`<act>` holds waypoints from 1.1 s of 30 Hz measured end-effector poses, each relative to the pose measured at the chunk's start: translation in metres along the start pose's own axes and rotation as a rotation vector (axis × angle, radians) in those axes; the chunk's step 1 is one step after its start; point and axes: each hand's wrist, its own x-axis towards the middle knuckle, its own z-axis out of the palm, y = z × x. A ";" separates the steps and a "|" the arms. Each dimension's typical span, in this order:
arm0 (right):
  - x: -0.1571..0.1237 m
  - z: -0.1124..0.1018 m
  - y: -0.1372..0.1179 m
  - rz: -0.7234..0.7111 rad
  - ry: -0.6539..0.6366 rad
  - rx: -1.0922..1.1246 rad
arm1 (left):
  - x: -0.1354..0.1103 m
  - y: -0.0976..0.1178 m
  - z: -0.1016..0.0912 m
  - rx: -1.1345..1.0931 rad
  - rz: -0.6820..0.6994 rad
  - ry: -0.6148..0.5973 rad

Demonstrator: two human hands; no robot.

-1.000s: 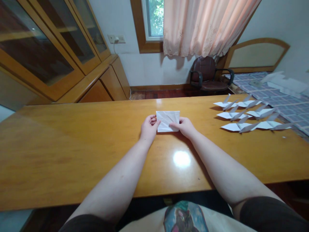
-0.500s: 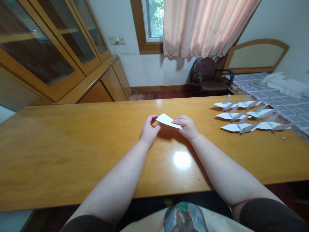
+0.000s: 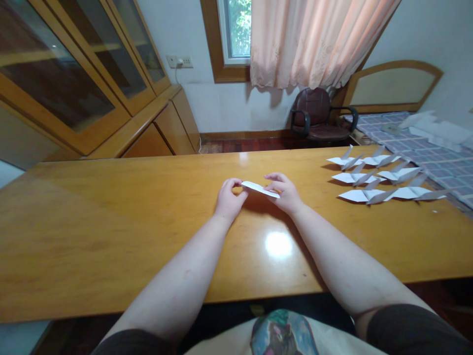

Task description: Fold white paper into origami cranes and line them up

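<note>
A small folded white paper [image 3: 259, 189] hangs just above the yellow wooden table [image 3: 111, 222], seen nearly edge-on as a thin sliver. My left hand [image 3: 229, 199] pinches its left end between thumb and fingers. My right hand [image 3: 284, 193] grips its right end, fingers curled over the top. Both wrists rest near the table's middle.
Several finished white paper cranes [image 3: 373, 177] lie in rows at the table's right. Behind the table stand a dark office chair [image 3: 320, 116], a bed with a checked cover [image 3: 424, 143] and a wooden glass-door cabinet [image 3: 84, 79]. A peach curtain [image 3: 314, 39] hangs at the window.
The paper lay flat and rectangular in my hands a second ago. It has since been tipped away and flattened to a thin edge-on strip, with both hands staying at its ends.
</note>
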 end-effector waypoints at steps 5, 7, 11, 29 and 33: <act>0.000 -0.003 0.000 -0.017 -0.051 -0.042 | 0.001 0.003 -0.004 0.066 0.040 -0.041; 0.001 -0.004 0.000 -0.048 -0.071 -0.039 | 0.001 0.004 -0.005 0.052 0.056 -0.067; 0.004 -0.003 0.001 -0.104 -0.093 -0.016 | 0.001 0.007 -0.005 0.018 0.110 -0.080; 0.006 0.002 0.000 0.487 -0.093 0.481 | -0.003 0.006 0.006 -0.387 -0.300 -0.264; 0.004 0.003 -0.002 0.511 -0.196 0.386 | -0.001 0.002 0.007 -0.535 -0.347 -0.193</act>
